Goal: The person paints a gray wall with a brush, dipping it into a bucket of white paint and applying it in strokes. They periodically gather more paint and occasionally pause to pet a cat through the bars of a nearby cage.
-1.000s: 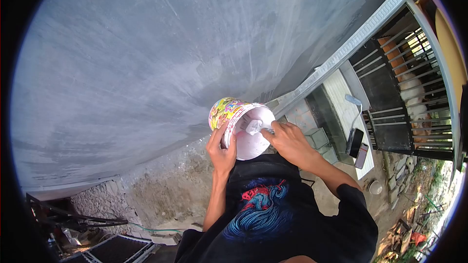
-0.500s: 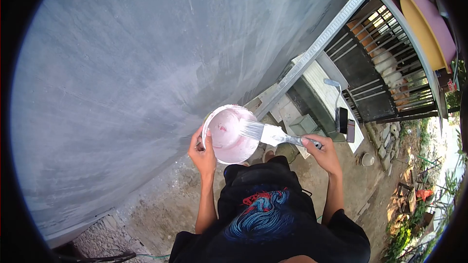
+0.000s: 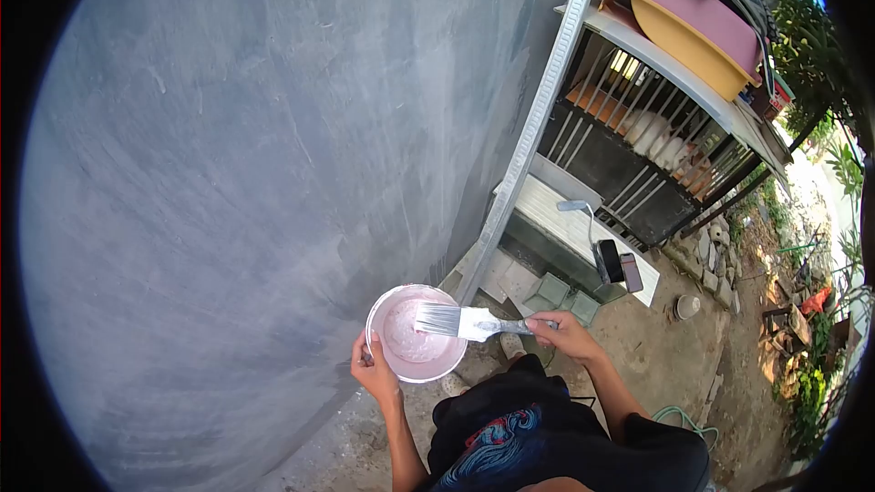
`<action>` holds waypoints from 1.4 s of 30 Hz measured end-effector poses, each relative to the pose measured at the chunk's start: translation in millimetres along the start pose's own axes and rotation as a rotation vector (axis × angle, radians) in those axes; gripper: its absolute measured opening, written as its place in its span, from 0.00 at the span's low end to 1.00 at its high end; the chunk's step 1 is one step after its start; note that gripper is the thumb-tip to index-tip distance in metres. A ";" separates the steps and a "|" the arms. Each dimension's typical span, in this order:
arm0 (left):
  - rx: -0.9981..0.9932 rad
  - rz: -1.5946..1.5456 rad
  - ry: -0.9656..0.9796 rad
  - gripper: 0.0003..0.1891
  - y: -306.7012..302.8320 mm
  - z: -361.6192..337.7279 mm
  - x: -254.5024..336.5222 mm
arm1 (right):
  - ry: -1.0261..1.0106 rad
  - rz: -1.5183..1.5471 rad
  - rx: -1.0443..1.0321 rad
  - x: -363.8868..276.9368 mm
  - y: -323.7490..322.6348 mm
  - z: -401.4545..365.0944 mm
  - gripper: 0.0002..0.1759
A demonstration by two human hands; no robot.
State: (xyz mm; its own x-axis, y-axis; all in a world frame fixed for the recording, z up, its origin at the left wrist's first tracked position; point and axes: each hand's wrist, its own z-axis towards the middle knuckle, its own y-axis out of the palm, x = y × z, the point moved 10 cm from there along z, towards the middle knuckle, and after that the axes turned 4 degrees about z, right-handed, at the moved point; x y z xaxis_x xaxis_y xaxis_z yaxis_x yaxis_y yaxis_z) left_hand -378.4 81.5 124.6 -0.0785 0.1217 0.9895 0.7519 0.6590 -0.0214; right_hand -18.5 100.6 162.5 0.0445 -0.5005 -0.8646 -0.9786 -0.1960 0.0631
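My left hand (image 3: 375,374) grips the left side of a round pinkish-white bucket (image 3: 427,372), thumb at the rim. Pale pink, paint-like stuff lies inside it. In my right hand (image 3: 567,337) is a wide paintbrush (image 3: 476,323), held by the end of its handle. The brush lies nearly level, its grey bristles pointing left over the bucket's opening and its middle coated in white. Left of the bucket rises a large grey wall (image 3: 228,182) with streaky brush marks.
A metal strip (image 3: 538,118) edges the wall. Beyond it a paint roller (image 3: 576,207) and two phones (image 3: 620,266) lie on a pale bench (image 3: 542,196). Behind stands a barred cage (image 3: 629,150) with a pale furry animal inside. A small bucket (image 3: 686,307) sits on the ground.
The view has tilted up and to the right, so bucket and hands appear lower. The bucket now shows more from above, and the brush has turned closer to level over it.
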 end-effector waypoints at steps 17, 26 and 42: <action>0.114 -0.069 0.019 0.16 68.4 -26.9 4.5 | -0.615 -0.389 0.155 -224.6 -115.5 25.9 0.14; 0.100 -0.087 0.033 0.15 118.1 -51.0 5.1 | -1.498 -1.173 0.241 -458.8 -117.2 15.9 0.14; 0.228 -0.081 0.028 0.15 108.5 -67.5 -5.1 | -1.599 -1.509 0.404 -463.2 -116.8 33.5 0.16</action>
State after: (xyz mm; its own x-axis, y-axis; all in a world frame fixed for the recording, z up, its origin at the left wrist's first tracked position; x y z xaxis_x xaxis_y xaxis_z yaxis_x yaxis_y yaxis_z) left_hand -252.2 102.3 126.9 -0.1123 0.0431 0.9927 0.5762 0.8168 0.0297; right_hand 68.4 383.5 538.9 0.6259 0.7358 0.2586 -0.3775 0.5759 -0.7252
